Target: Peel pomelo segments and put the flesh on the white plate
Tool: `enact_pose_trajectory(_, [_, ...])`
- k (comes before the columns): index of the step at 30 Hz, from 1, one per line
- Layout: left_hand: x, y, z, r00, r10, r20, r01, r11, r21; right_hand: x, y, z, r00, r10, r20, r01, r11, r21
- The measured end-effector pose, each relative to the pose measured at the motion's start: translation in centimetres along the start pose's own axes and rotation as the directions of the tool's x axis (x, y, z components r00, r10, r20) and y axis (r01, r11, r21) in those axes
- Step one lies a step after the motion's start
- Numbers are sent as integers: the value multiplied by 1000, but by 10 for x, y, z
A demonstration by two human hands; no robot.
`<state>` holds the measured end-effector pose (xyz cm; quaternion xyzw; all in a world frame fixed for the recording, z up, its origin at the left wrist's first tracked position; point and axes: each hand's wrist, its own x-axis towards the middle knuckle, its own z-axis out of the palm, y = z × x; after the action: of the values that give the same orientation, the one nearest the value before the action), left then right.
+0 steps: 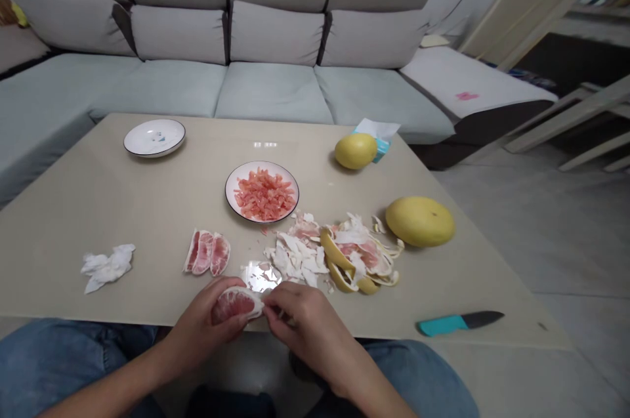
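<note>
Near the table's front edge, my left hand (209, 316) is closed around a red pomelo segment (235, 304) with white membrane on it. The thumb and fingertips of my right hand (300, 313) pinch the white membrane at the segment's right end. Just beyond my left hand lie several pomelo segments (210, 252) side by side. A white plate (230, 199) with a dark rim holds a heap of peeled red pomelo flesh (266, 195). To its lower right are scraps of white membrane (298, 259) and a pile of yellow-skinned pomelo peel (361, 254).
Two whole pomelos (420, 221) sit at the right, one against a blue tissue pack (382, 142). A knife (443, 325) with a turquoise handle lies near the front right edge. A crumpled tissue (108, 267) and another plate (155, 138) are at the left. A sofa (270, 91) stands behind.
</note>
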<state>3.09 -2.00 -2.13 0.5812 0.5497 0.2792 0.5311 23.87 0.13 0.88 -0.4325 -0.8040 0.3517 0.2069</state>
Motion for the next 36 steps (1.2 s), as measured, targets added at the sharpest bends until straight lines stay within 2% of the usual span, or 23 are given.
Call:
enact_pose_trajectory(4, [0, -4, -2, 1000, -8, 5, 8, 1000, 4, 2, 3, 8, 998, -5, -58, 1, 998, -66])
enact_pose_trajectory(8, [0, -3, -5, 1000, -4, -8, 4, 1000, -5, 4, 6, 19, 989, -17, -148, 12, 999, -40])
enact_pose_trajectory(13, [-4, 0, -12, 989, 144, -27, -141, 986, 90, 7, 4, 19, 970, 1, -244, 4, 1000, 21])
enact_pose_trajectory(16, [-6, 3, -16, 983, 186, -15, -183, 978, 102, 7, 0, 4, 980, 21, -196, 11, 987, 160])
enact_pose_trajectory(18, [-7, 6, -18, 987, 159, -19, -157, 984, 89, 7, -3, -8, 983, 29, -180, 13, 973, 228])
enact_pose_trajectory(21, [-6, 9, -19, 996, 90, -21, -89, 995, 47, 5, -6, -18, 983, -6, -185, 52, 968, 246])
enact_pose_trajectory(24, [-5, 10, -17, 998, 50, -24, -49, 998, 38, 2, -6, -17, 988, -75, -131, 104, 968, 229])
enact_pose_trajectory(27, [-4, 10, -17, 998, 60, -31, -58, 996, 65, 0, -6, -13, 989, -115, -87, 131, 972, 195])
enact_pose_trajectory(32, [-3, 10, -15, 996, 78, -41, -73, 991, 113, -1, -5, -9, 990, -127, -55, 132, 984, 117])
enact_pose_trajectory(36, [-5, 10, -13, 994, 110, -5, -109, 984, 139, -2, -5, -2, 993, -114, -36, 116, 992, 56])
